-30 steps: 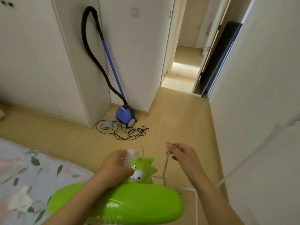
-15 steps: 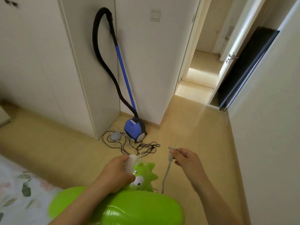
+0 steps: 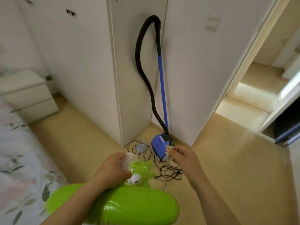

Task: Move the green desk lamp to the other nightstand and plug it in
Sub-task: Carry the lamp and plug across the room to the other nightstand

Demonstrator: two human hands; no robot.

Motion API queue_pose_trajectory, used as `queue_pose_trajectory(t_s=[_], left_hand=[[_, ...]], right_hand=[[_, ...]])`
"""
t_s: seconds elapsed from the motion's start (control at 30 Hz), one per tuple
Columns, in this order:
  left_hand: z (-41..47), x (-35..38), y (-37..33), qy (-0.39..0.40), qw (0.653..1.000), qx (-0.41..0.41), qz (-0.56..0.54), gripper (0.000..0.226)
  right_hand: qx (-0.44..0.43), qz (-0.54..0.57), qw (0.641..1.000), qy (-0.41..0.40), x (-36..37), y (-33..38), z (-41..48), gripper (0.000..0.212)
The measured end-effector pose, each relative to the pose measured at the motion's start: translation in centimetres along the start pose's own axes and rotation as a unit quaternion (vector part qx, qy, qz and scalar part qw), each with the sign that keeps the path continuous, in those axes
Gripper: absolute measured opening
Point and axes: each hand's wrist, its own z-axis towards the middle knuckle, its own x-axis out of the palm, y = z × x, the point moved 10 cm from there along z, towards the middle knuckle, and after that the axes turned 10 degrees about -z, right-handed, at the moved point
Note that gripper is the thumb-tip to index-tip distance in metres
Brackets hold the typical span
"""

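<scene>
White cotton bedding printed with grey-green leaves (image 3: 21, 168) was seen along the left edge, and behind it a white two-drawer nightstand (image 3: 30, 96) was set against the wall, its top blurred. White tall wardrobe doors with small dark knobs (image 3: 73, 59) were ranged further right above a pale wooden floor (image 3: 78, 143).

Low in the middle, the glossy green plastic desk lamp with a cartoon face and bulging eyes (image 3: 129, 207) was carried in the air, close to the body, above the floor and beside the bed. Its white ribbed flexible neck (image 3: 126, 162) was gripped by the left hand (image 3: 113, 171), whose fingers were closed round it. The broad green shade was turned toward the camera, below the left forearm.

Beyond the lamp, a round grey disc (image 3: 140, 148) and a tangle of thin black cables (image 3: 168, 174) were left on the floor at the wardrobe corner. A blue canister vacuum cleaner (image 3: 159, 144) was parked there, its blue tube and black hose (image 3: 146, 70) leaned against the white wall.

A white plug (image 3: 168, 147) was pinched between the thumb and fingers of the right hand (image 3: 183, 157), and a pale grey cord (image 3: 165, 172) was hung from it down toward the lamp. A white light switch (image 3: 213, 24) was mounted higher up, and an open doorway to a sunlit corridor (image 3: 253, 95) was seen at the right.
</scene>
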Motion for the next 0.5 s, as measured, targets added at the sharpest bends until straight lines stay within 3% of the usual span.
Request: queue_pose_trajectory(t_s=[0.23, 0.37, 0.5], left_hand=[[6.7, -5.5, 1.0, -0.082, 0.993, -0.073, -0.033, 0.08], [8.9, -8.8, 2.9, -0.134, 0.983, -0.11, -0.055, 0.078], [10.9, -12.2, 6.1, -0.166, 0.972, -0.145, -0.082, 0.079]], right_hand=[[-0.044, -0.032, 0.992, 0.112, 5.1, 5.1, 11.7, 0.017], [-0.057, -0.053, 0.981, 0.177, 9.7, 7.5, 16.8, 0.031], [-0.071, -0.058, 0.974, 0.207, 15.3, 9.9, 20.8, 0.026]])
